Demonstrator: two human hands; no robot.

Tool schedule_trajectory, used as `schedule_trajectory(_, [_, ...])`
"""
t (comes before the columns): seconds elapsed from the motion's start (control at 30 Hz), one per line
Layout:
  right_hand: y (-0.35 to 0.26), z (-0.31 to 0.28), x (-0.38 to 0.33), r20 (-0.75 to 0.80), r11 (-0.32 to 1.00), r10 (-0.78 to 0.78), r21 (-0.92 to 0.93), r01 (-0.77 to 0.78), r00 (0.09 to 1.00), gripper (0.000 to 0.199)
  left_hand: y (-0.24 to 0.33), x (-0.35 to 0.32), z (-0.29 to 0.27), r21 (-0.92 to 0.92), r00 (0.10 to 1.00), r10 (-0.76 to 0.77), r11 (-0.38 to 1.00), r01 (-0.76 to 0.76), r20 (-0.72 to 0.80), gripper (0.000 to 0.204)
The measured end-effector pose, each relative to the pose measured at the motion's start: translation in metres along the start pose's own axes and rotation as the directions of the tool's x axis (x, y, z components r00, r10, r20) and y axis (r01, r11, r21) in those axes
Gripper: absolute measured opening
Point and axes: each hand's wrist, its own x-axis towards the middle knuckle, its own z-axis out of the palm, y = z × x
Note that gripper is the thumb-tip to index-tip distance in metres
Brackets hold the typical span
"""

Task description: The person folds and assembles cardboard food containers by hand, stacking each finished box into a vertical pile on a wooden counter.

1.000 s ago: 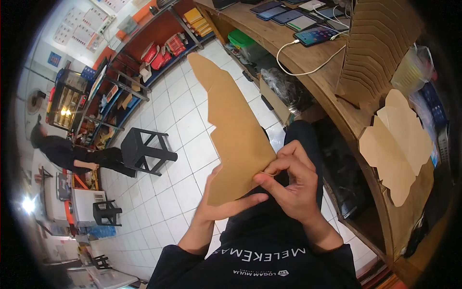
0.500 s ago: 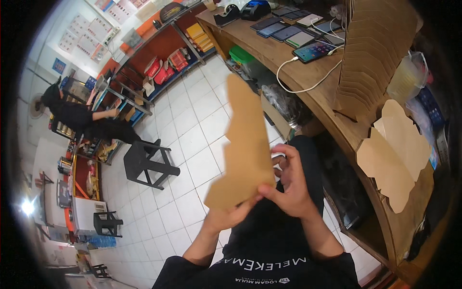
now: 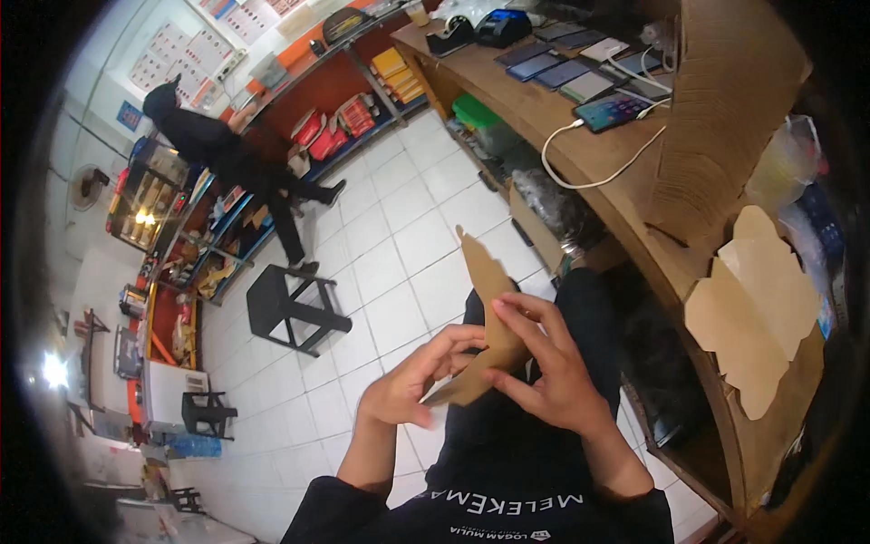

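A brown cut-out cardboard box blank (image 3: 487, 272) is between my hands above my lap, seen nearly edge-on and bent along a crease, with its lower flap angled toward the left. My right hand (image 3: 555, 367) grips it from the right, fingers on the upper panel and thumb by the crease. My left hand (image 3: 412, 376) is closed around the lower flap, fingertips near the crease and thumb by the flap's tip. Another flat box blank (image 3: 757, 308) lies on the wooden table (image 3: 625, 181) to the right. Beyond it stands a tall stack of cardboard blanks (image 3: 725, 118).
Several phones (image 3: 607, 113) lie on the table, with a white charging cable (image 3: 553, 168), a tape dispenser (image 3: 450, 36) and a black device (image 3: 504, 27). A black stool (image 3: 294, 308) stands on the tiled floor. Another person (image 3: 236, 163) in dark clothes is by the far shelves.
The blank has turned from broadside to nearly edge-on and is now bent at a crease. My left hand has moved up along it. The other person has moved to the right, nearer the shelves.
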Motion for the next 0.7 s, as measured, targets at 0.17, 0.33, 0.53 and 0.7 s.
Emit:
schedule_trajectory(0.17, [0.010,0.031,-0.001,-0.179,0.971,-0.094,-0.235,0.051,0.979,0.066,0.045,0.009,0.025,0.557,0.942,-0.010,0.804,0.207,-0.336,0.021])
schedule_trajectory(0.33, [0.019,0.055,-0.001,-0.215,0.954,-0.206,-0.260,0.147,0.955,0.049,0.034,0.010,0.044,0.986,0.817,0.554,0.063,0.154,-0.163,0.023])
schedule_trajectory(0.53, [0.024,0.046,-0.002,-0.169,0.887,-0.373,-0.355,0.297,0.912,0.038,0.015,-0.011,0.026,0.992,0.789,0.613,-0.072,0.102,-0.037,0.038])
schedule_trajectory(0.7, [0.019,0.025,0.002,-0.091,0.811,-0.503,-0.394,0.433,0.859,0.036,0.004,-0.041,-0.001,0.426,0.735,0.227,0.900,0.094,-0.639,0.077])
